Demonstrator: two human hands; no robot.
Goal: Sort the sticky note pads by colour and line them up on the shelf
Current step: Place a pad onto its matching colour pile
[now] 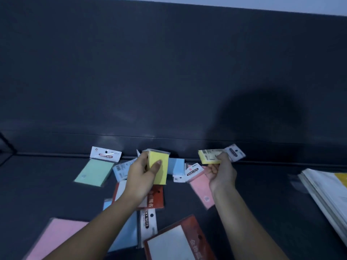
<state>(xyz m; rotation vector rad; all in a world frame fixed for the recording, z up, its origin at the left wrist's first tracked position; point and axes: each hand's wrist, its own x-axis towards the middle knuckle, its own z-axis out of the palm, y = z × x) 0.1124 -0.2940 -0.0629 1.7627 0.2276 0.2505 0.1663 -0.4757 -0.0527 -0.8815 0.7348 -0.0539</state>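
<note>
Two yellow pads are off the shelf [262,203] and in the hands: one yellow pad [159,175] sits just left of the scatter's centre, and a second yellow pad [206,159], with a hang tab pointing to three o'clock, lies to its right. These look like light, stiff little blocks in slick clear wrap, so they are likely to slide if pinched only by the tab. Gripping across the two long edges should hold best. The left hand [139,173] curls round the first pad, thumb pressed on its face and fingers behind its far edge. The right hand [221,171] pinches the second pad by its near edge, fingers bent over the top. The rest lie loose and unsorted below and around them: a green pad [93,172] at nine o'clock from the left hand, a blue pad [175,166] between the hands, a pink pad [201,190] under the right wrist at six o'clock, a larger pink pad [56,239] at seven o'clock in the view, and a red-wrapped white pad [169,243] at six. A stack of papers [326,194] rests at four o'clock, well apart.
</note>
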